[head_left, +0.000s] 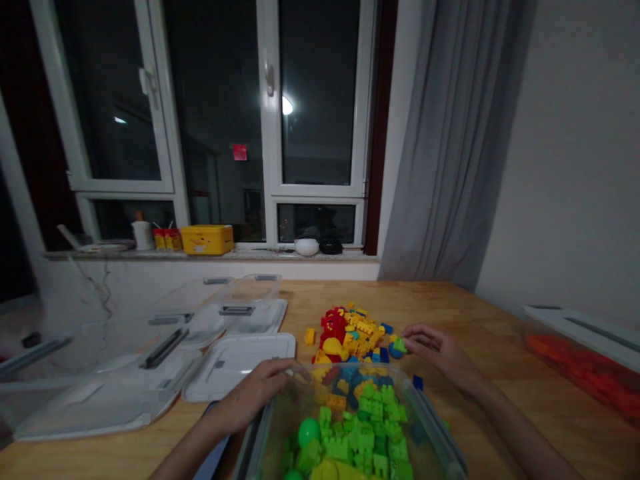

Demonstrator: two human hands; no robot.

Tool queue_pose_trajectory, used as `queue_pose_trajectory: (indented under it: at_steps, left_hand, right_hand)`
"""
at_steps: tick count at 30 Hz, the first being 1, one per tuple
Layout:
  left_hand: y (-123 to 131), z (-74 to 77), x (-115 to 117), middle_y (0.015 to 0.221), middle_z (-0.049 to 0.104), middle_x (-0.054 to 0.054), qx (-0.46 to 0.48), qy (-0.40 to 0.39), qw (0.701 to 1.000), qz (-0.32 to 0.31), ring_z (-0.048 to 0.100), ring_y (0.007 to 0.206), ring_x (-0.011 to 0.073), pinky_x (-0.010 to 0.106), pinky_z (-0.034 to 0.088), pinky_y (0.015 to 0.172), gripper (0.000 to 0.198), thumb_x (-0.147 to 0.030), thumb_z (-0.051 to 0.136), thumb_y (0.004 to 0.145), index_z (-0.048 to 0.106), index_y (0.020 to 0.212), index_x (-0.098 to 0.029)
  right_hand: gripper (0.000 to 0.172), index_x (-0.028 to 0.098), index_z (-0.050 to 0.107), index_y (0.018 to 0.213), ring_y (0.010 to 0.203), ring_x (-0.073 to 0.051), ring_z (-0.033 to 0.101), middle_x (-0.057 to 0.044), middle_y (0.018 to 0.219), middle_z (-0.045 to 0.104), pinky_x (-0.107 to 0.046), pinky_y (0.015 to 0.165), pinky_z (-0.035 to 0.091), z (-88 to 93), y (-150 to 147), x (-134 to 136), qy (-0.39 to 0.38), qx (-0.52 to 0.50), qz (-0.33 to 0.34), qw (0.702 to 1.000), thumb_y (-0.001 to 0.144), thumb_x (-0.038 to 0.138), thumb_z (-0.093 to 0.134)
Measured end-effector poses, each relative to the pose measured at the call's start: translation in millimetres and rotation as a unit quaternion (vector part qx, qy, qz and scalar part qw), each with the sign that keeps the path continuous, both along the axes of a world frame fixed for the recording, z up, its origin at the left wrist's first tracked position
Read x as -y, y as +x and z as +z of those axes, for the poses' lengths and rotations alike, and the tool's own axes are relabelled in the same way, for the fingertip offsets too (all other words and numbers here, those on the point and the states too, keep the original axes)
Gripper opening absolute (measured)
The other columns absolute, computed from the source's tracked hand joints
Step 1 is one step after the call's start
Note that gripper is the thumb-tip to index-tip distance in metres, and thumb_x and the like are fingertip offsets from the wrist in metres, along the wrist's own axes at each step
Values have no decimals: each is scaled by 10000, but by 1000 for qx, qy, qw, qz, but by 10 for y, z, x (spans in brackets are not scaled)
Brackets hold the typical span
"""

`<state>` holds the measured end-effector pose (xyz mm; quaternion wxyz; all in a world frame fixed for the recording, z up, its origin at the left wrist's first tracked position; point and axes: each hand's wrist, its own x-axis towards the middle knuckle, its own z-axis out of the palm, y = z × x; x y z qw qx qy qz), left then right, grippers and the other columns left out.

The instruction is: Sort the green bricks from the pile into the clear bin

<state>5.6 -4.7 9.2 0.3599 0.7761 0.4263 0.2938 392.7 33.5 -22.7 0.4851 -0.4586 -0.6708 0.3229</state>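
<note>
A clear plastic storage box (350,366) stands in front of me, with green toy bricks (367,430) and a green ball (309,432) inside. My left hand (263,385) grips the box at its far left corner, fingers over the rim. Beyond the box's right side, my right hand (433,347) pinches a small green toy brick (401,344). Just under that brick lies a blue round piece (395,351); whether the two touch I cannot tell. Behind the box is a loose pile of yellow bricks (365,330), red pieces (334,327) and blue pieces.
White box lids (240,363) and several clear boxes (165,380) take up the table's left side. A lidded box of orange-red pieces (583,357) sits at the right edge. On the windowsill stand a yellow box (207,240) and a white bowl (307,247).
</note>
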Motion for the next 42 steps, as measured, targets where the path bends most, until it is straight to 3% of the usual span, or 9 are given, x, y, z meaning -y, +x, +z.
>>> queue_pose_trajectory:
  at_steps: [9, 15, 18, 23, 27, 35, 39, 42]
  left_hand:
    - [-2, -1, -28, 1188, 748, 16, 1, -5, 1000, -12, 621, 1123, 230, 309, 421, 1032, 389, -254, 461, 861, 755, 1112, -213]
    - [4, -10, -7, 1183, 751, 16, 16, -4, 1000, -2, 610, 1137, 243, 329, 411, 1048, 394, -290, 466, 862, 756, 1122, -228]
    - [0, -24, -20, 1182, 751, 27, 23, -7, 1000, -11, 622, 1118, 246, 334, 425, 1030, 390, -290, 473, 857, 757, 1114, -217]
    - [-5, -17, -30, 1176, 752, 32, 25, -7, 1000, -12, 622, 1121, 249, 334, 424, 1026, 377, -247, 484, 838, 763, 1089, -207]
    - [-5, 14, -3, 1094, 773, 21, 31, -19, 998, -60, 642, 1076, 233, 308, 438, 990, 347, -224, 473, 855, 775, 1027, -211]
    - [42, 68, 30, 1035, 778, 34, 37, -60, 991, -115, 673, 1030, 236, 293, 466, 926, 326, -222, 489, 858, 775, 1009, -182]
    - [54, 93, 53, 1014, 782, 38, 41, -62, 990, -120, 684, 989, 235, 295, 481, 903, 329, -234, 483, 865, 778, 998, -174]
    - [48, 93, 64, 1018, 786, 37, 46, -63, 990, -115, 684, 991, 230, 291, 484, 903, 322, -224, 492, 863, 779, 1002, -177]
  right_hand:
    - [409, 191, 699, 834, 835, -218, 679, -58, 851, 736, -326, 779, 539, -29, -232, 119, -3, -73, 40, 997, 706, 569, 788]
    - [402, 189, 755, 823, 866, -239, 693, -93, 903, 783, -372, 837, 530, -16, -238, 140, -18, -57, 63, 996, 745, 584, 756]
    - [410, 189, 757, 835, 829, -230, 685, -80, 853, 772, -359, 803, 527, -29, -182, 79, -4, -55, 40, 998, 773, 593, 724]
    - [399, 191, 751, 836, 826, -232, 672, -65, 848, 756, -355, 785, 514, -154, -119, -60, 18, 75, 9, 997, 831, 579, 656]
    - [372, 200, 756, 909, 842, -244, 663, -71, 910, 750, -363, 771, 518, -271, -223, -30, 7, 180, 28, 983, 845, 551, 651]
    - [472, 268, 653, 1255, 1184, -296, 570, -115, 1267, 655, -462, 1064, 421, -475, -391, 16, 79, 274, 157, 945, 873, 545, 639]
    - [429, 244, 680, 1192, 1161, -294, 595, -113, 1223, 687, -447, 1049, 439, -530, -385, -19, 94, 271, 148, 947, 880, 535, 641]
    - [365, 230, 714, 1091, 1054, -283, 641, -103, 1109, 725, -418, 954, 498, -498, -387, -31, 84, 264, 95, 956, 865, 513, 672]
